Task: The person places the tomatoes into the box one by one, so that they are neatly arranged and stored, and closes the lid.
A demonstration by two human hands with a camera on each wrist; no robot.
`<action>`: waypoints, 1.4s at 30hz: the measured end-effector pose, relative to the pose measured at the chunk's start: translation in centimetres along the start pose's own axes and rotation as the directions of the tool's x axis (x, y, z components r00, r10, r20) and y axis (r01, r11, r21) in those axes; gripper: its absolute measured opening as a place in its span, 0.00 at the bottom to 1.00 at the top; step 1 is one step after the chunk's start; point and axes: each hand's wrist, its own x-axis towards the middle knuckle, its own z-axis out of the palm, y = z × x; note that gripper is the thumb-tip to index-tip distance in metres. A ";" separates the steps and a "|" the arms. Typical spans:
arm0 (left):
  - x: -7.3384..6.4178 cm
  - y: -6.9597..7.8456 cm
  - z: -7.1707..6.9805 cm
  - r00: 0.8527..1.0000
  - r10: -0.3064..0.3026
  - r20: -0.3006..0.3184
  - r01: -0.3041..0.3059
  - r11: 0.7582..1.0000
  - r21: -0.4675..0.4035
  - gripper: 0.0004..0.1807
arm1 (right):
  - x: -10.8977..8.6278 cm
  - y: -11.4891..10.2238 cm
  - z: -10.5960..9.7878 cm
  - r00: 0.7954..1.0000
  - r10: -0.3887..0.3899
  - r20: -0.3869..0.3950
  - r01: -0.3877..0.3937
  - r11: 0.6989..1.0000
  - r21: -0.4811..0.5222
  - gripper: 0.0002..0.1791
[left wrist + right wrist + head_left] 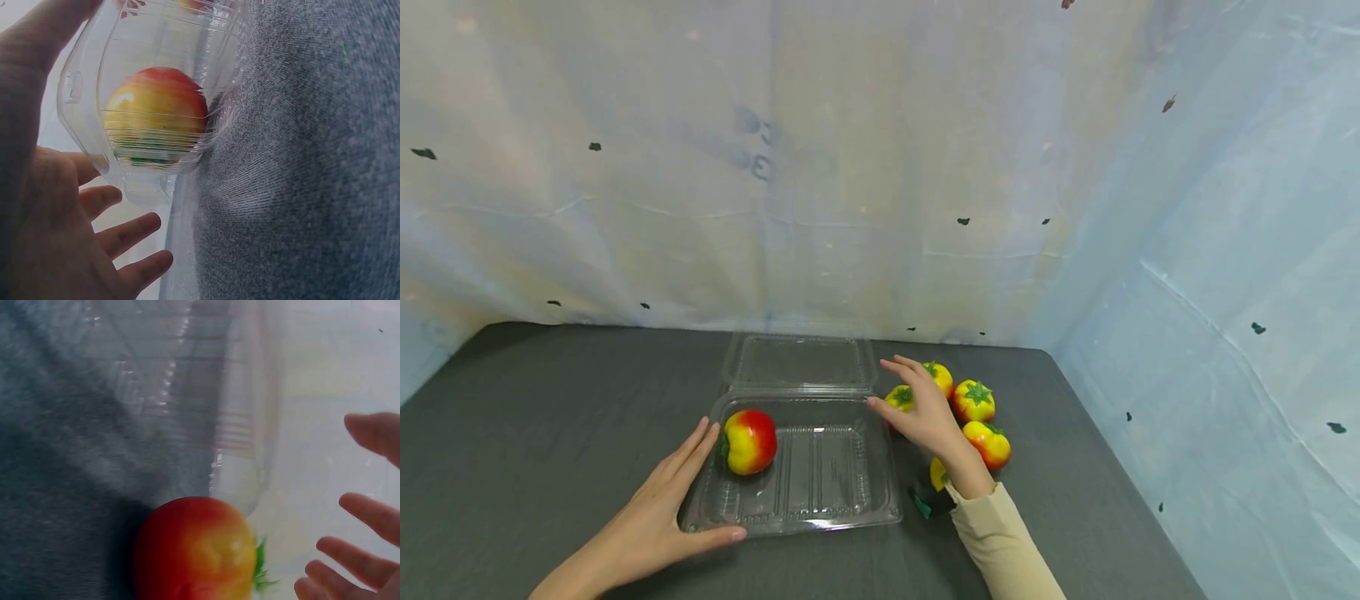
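Plastic box (831,475): at its right edge, the spread right hand (923,412) seems just above a pepper (898,397); the left hand (658,510) spreads along the box's left.

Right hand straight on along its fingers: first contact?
Probably the open clear lid, at its right edge; the right hand points there in the head view, though it may pass above.

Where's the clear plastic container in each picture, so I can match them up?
Head: clear plastic container below centre, its open lid behind.
Left wrist: upper left to top centre, with a red-and-yellow fruit inside.
Right wrist: top, around the middle, blurred.
Shared landmark: the grey tabletop, on the right in left wrist, on the left in right wrist.
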 end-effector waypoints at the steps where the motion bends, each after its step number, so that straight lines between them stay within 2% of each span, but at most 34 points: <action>1: 0.0 0.0 0.0 1.000 0.001 -0.002 -0.001 1.000 0.001 0.66 | -0.1 0.2 0.1 1.000 0.011 -0.007 -0.011 1.000 -0.001 0.32; 14: -0.1 0.3 0.0 1.000 0.006 -0.014 -0.007 1.000 -0.012 0.66 | -0.7 2.3 0.8 0.995 0.081 -0.065 -0.085 0.995 -0.056 0.31; 24: -0.2 0.2 0.1 1.000 0.020 -0.009 -0.020 1.000 -0.009 0.66 | -1.4 3.0 0.9 0.994 0.086 -0.067 -0.092 0.992 -0.086 0.29; 36: -0.2 0.5 0.1 1.000 0.024 -0.012 -0.025 0.999 -0.030 0.66 | -1.5 3.1 0.5 0.974 0.226 -0.033 -0.229 0.966 -0.122 0.36; 42: -0.3 0.5 0.1 0.999 0.031 -0.023 -0.031 0.999 -0.030 0.66 | -1.5 3.2 0.4 0.966 0.256 -0.019 -0.256 0.957 -0.135 0.38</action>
